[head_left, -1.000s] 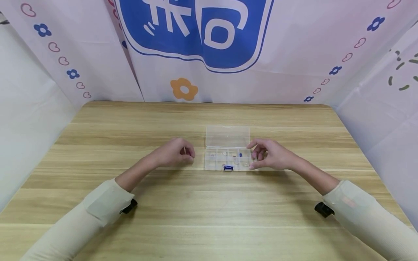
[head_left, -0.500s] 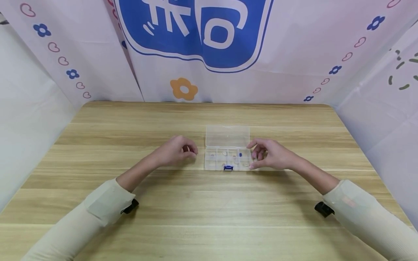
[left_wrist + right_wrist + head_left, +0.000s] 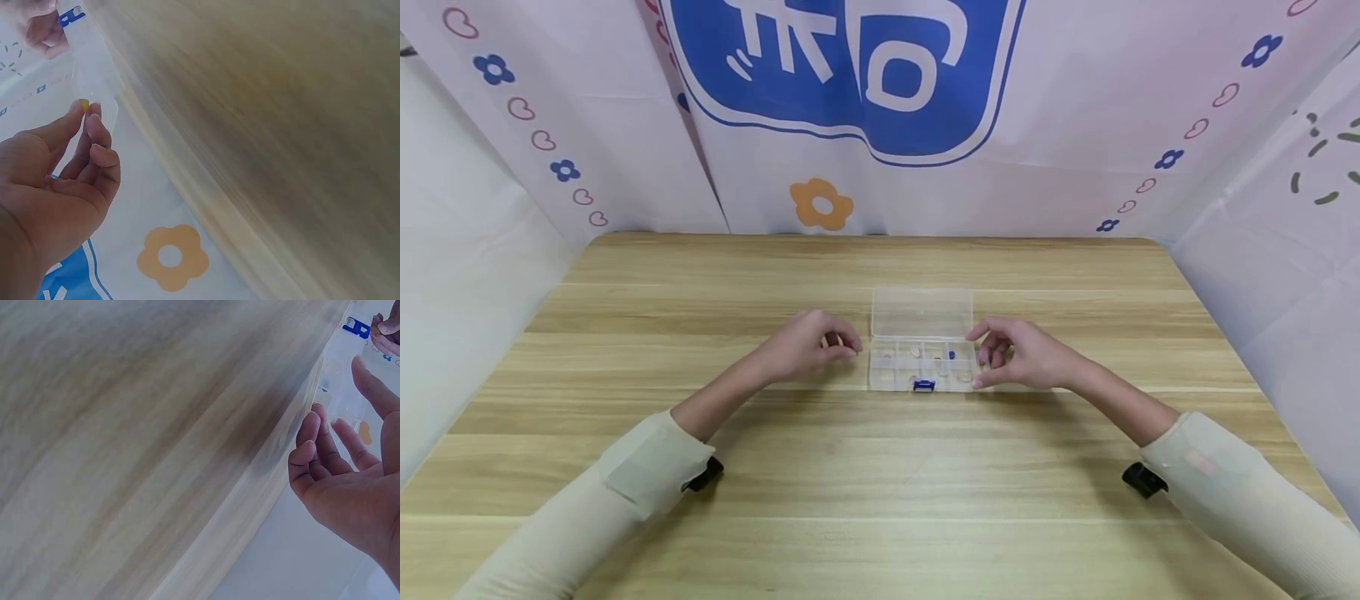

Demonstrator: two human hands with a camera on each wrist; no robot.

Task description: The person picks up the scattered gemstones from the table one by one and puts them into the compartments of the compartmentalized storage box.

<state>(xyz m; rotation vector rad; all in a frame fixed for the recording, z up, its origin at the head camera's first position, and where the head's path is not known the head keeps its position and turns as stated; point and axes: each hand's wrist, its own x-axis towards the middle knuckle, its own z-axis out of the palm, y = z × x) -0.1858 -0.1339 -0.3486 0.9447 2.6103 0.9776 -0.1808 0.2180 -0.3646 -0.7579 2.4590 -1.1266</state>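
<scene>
A clear plastic compartment box [image 3: 883, 385] with a blue latch [image 3: 923, 385] sits on the table, its lid [image 3: 922, 313] folded back. Several small pieces lie in its cells, among them a dark blue one [image 3: 952, 355] and a whitish oval one [image 3: 915, 352]. Just off the box's left side, my left hand [image 3: 808, 346] pinches a tiny yellow piece [image 3: 84, 104] between thumb and fingertips. My right hand [image 3: 1026, 354] holds the box's right end, thumb at the front corner and forefinger at the back corner, the other fingers curled beside it.
The wooden table [image 3: 880, 483] reaches back to a printed cloth [image 3: 1000, 196] hung behind it. White cloth [image 3: 467, 250] also hangs at the left side. A black wrist mount [image 3: 703, 475] shows under the left sleeve, another black mount [image 3: 1144, 481] by the right one.
My left hand has moved slightly right and away from me, bringing its fingertips closer to the box's left edge. My right hand and the box have stayed in place.
</scene>
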